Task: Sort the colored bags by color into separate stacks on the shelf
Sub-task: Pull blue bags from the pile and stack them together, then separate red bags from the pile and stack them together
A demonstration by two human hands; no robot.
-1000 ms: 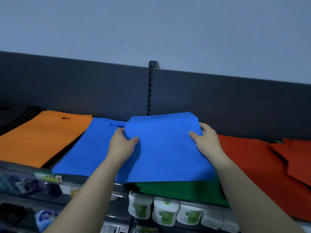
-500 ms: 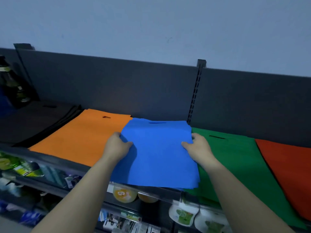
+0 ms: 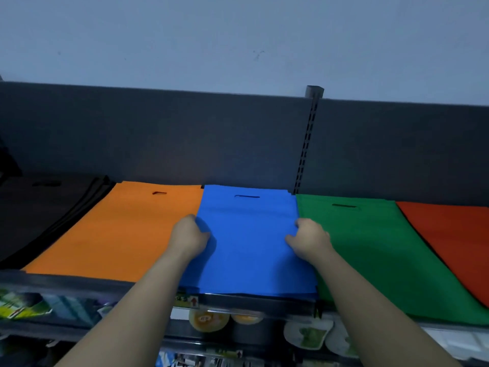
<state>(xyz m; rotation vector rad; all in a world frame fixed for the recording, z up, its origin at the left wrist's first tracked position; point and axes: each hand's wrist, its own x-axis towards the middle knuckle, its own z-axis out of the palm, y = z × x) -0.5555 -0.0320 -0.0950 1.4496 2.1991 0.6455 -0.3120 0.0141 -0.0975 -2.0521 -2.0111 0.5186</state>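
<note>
No legible text found. Price label (image 3: 186, 301) on the shelf edge (image 3: 111, 284) below the blue bags (image 3: 248, 245) appears printed, too blurred to read.

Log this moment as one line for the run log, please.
stage: squaring blue stack | left hand: gripping left edge of blue bags | right hand: gripping right edge | neighbours: orange bags, green bags
</note>
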